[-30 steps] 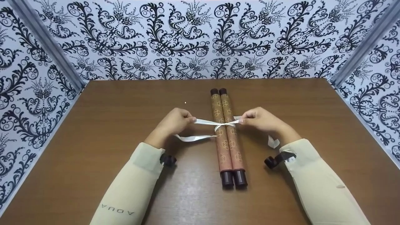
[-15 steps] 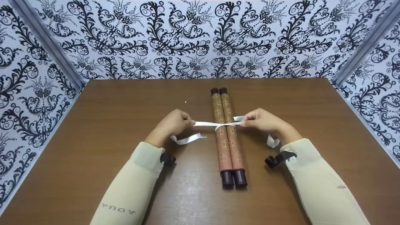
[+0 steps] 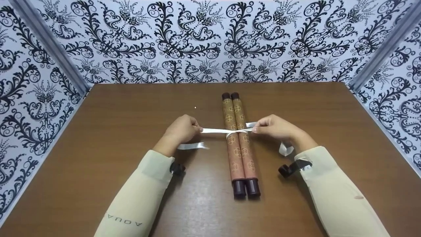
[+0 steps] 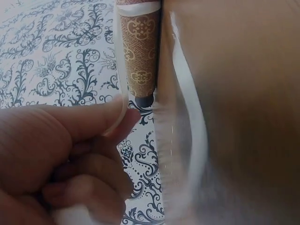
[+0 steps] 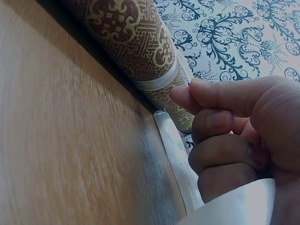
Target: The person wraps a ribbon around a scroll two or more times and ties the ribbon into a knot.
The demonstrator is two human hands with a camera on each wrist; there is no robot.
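Observation:
Two patterned scroll rolls point(image 3: 237, 151) with dark end caps lie side by side on the table, running away from the person. A white ribbon point(image 3: 215, 130) circles both near the middle and crosses on top. On the left of the rolls, the left hand point(image 3: 184, 129) pinches one stretch of ribbon between thumb and forefinger, drawn straight. Opposite it, the right hand point(image 3: 274, 126) pinches the other stretch close to the right roll. Loose ribbon tails show below each hand; in the right wrist view a ribbon tail point(image 5: 173, 154) passes under the curled fingers.
The brown wooden table point(image 3: 115, 108) spreads around the rolls. Behind and at both sides stand panels point(image 3: 197, 39) covered in black-and-white scrollwork. A dark wrist camera mount point(image 3: 177, 169) sits below the left hand, with another mount point(image 3: 286, 170) below the right.
The left hand has shifted slightly left, still pinching the ribbon. Its loose tail has swung left, away from the rolls. The right hand has hardly moved.

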